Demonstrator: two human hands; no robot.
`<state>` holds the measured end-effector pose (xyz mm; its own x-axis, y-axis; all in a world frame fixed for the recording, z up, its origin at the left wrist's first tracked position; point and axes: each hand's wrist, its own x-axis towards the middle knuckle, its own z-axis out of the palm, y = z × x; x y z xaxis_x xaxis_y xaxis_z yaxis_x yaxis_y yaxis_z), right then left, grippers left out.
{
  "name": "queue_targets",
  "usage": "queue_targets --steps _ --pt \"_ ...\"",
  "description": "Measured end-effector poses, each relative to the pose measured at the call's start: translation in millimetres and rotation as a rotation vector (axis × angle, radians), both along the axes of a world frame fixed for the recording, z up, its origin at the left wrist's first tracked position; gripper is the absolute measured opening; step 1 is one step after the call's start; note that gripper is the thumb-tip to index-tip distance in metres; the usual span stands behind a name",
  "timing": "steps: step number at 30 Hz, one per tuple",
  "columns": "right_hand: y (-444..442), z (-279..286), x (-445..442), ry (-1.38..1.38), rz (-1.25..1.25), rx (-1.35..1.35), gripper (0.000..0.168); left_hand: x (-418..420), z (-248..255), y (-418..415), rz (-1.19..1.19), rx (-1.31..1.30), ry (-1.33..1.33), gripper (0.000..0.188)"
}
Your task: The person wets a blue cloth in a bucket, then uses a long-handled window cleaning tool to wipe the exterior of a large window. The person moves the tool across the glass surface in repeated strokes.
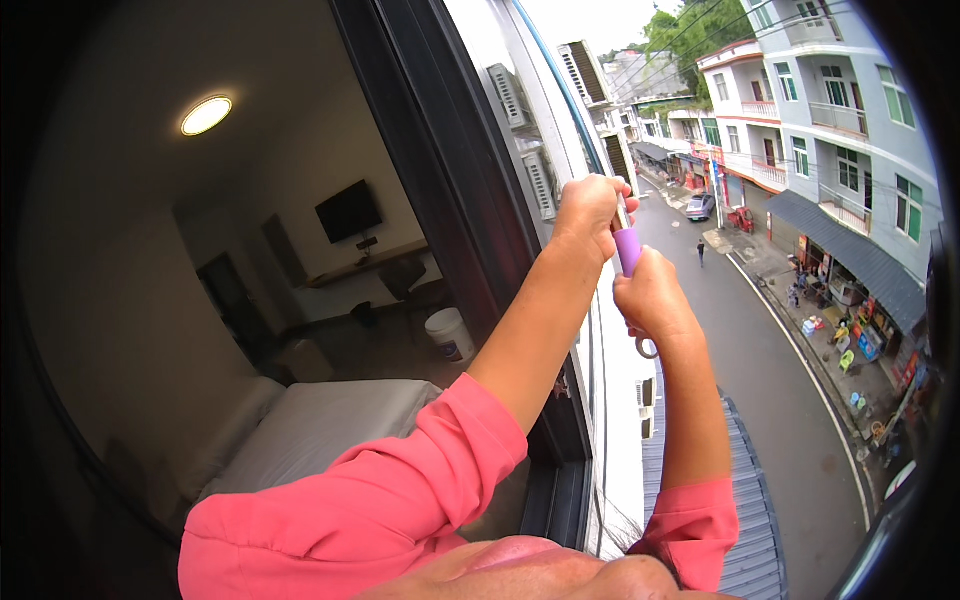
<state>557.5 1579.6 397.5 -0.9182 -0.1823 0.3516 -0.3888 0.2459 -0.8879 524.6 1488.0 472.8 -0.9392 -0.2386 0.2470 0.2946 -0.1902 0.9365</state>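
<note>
Both my arms, in rolled pink sleeves, stretch out past a dark window frame. My left hand is wrapped around a slim pole just above its purple grip. Lower down, my right hand closes around the grip's lower part, and a grey ring shows at the pole's end beneath it. Along the outer wall a thin blue line runs up from my left hand; whether it belongs to the pole I cannot tell. Whatever is at the pole's far end is not visible.
Inside, at left, are a bed, a white bucket and a wall-mounted screen. Outside, air-conditioner units hang on the wall. Far below lie a corrugated roof and a street with a walking person.
</note>
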Motion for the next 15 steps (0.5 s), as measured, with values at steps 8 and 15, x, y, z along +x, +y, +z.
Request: queue_targets --steps 8,15 --pt "17 -126 68 0.008 -0.053 0.157 0.028 -6 -80 -19 -0.043 0.217 -0.249 0.011" --pt "48 -231 130 -0.093 -0.061 0.113 0.030 11 -149 -7 -0.088 0.189 -0.420 0.013"
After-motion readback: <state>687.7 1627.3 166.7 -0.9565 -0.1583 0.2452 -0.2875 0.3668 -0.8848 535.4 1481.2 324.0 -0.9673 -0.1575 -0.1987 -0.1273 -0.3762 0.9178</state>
